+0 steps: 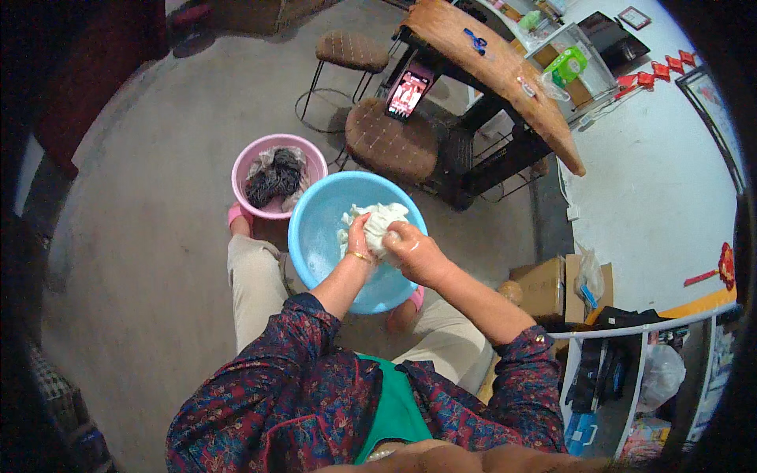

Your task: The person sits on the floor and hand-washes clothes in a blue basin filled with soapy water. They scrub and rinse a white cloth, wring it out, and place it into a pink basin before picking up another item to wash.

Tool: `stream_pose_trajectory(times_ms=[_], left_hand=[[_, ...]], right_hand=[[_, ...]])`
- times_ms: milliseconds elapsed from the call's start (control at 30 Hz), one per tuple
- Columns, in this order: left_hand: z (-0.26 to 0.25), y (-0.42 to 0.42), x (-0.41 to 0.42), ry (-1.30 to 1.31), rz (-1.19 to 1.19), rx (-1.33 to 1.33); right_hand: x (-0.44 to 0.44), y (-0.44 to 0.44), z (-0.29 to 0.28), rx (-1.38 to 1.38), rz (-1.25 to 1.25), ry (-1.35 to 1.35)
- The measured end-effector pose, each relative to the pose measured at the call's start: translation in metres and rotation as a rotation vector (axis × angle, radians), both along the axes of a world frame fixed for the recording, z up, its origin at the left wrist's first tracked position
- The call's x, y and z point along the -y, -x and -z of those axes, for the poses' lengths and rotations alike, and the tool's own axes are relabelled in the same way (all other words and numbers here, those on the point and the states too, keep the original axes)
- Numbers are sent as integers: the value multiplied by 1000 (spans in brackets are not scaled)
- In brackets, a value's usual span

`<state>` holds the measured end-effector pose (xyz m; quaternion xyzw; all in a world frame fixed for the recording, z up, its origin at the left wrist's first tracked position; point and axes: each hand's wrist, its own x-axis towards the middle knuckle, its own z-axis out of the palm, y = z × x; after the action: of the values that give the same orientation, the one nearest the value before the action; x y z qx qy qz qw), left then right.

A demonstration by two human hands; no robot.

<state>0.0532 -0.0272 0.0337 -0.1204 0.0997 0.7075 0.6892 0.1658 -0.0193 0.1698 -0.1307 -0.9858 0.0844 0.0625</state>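
Note:
Both of my hands work on a wet white cloth (pixel 381 220) over a blue plastic basin (pixel 313 222) between my knees. My left hand (pixel 358 239), with a gold bracelet at the wrist, grips the cloth from the left. Its fingers are partly hidden behind the fabric. My right hand (pixel 417 251) is closed around the cloth's right side, and its skin is wet and shiny. Folds of the cloth hang down on the left inside the basin. Some water shows at the basin's bottom, though its depth cannot be told.
A pink basin (pixel 238 177) holding dark and pale cloths stands on the floor beyond my left foot. Ahead are two padded stools (pixel 390 142) (pixel 349 50), a lit phone (pixel 408 94) and a wooden table (pixel 502 71). Cardboard boxes (pixel 538 287) and a shelf (pixel 636 330) stand at right.

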Motion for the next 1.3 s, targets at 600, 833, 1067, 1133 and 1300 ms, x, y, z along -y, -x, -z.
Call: stream_pose_trajectory(times_ms=[600,833,1067,1133,1300], left_hand=[[31,-2,1,32,46,95],[28,-3,-13,134,44,93],[18,-10,-10,231,1,96],[16,-11,-6,154,-30,119],[16,-10,-1,171,-122,-87]], right_hand=[[3,-25,103,-787,848,1648],[15,-42,67,-547,521,375],[13,-6,56,49,454,-102],[-2,-3,64,-7,506,-46],[-23,-6,84,-58,601,362]])
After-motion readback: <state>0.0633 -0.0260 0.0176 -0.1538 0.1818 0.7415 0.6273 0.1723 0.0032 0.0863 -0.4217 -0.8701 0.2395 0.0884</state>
